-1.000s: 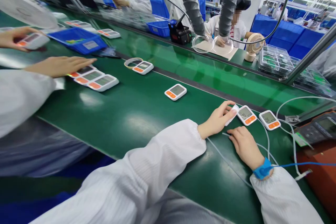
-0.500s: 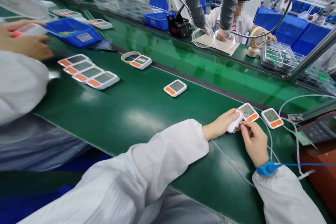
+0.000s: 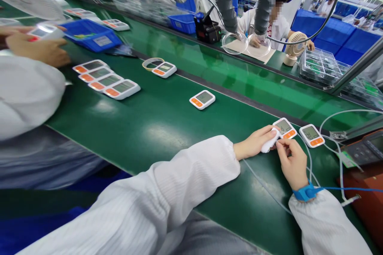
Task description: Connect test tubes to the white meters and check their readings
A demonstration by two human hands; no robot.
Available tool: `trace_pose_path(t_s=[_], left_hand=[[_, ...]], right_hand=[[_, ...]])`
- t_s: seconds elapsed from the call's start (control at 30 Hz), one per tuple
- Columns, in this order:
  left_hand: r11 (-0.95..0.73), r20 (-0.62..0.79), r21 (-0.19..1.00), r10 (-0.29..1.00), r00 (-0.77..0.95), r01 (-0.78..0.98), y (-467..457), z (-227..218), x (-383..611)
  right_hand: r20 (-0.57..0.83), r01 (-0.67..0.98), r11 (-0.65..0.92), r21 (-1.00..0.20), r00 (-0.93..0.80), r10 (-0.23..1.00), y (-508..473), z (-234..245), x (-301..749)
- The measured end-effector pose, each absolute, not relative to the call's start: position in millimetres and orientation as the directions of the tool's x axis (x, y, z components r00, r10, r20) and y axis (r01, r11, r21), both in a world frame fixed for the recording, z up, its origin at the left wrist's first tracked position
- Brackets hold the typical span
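Green bench [image 3: 173, 151], fan [image 3: 296, 44] far right.
A white unit [image 3: 269, 144] is pinched by the left hand [image 3: 255, 142]; the right hand's [image 3: 293, 163] hold cannot be told.

Factory floor for electronics assembly. A long green counter [image 3: 167, 125] carries many matching white-and-orange display units [image 3: 122, 87], four of them in a close row. Also characteristic are the corded blue wrist strap [image 3: 305, 192], grey corrugated ducts [image 3: 223, 0] overhead, clear compartment trays [image 3: 318, 72], blue plastic bins [image 3: 115, 44], and workers [image 3: 279, 28] in white coats on both sides.
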State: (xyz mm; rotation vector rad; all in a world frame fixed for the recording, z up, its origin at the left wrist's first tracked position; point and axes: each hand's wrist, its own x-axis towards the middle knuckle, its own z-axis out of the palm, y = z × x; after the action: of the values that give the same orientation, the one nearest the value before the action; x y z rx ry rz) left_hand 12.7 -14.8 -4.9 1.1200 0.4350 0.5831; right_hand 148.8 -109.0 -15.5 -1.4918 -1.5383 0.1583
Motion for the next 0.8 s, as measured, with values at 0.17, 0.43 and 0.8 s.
trace_pose_path(t_s=[0.17, 0.43, 0.8], left_hand=[[0.3, -0.024, 0.929, 0.63, 0.776, -0.214, -14.7, -5.0, 13.0], [0.279, -0.025, 0.94, 0.632, 0.774, -0.197, -14.2, -7.2, 13.2], [0.071, 0.033, 0.992, 0.654, 0.755, -0.104, -15.4, -11.1, 11.1]], right_hand=[[0.508, 0.687, 0.259, -0.679, 0.184, 0.842, -110.3, -14.1, 149.6], [0.493, 0.703, 0.246, -0.667, 0.169, 0.854, -111.1, -14.2, 148.8], [0.508, 0.715, 0.261, -0.648, 0.15, 0.848, -111.8, -12.6, 148.1]])
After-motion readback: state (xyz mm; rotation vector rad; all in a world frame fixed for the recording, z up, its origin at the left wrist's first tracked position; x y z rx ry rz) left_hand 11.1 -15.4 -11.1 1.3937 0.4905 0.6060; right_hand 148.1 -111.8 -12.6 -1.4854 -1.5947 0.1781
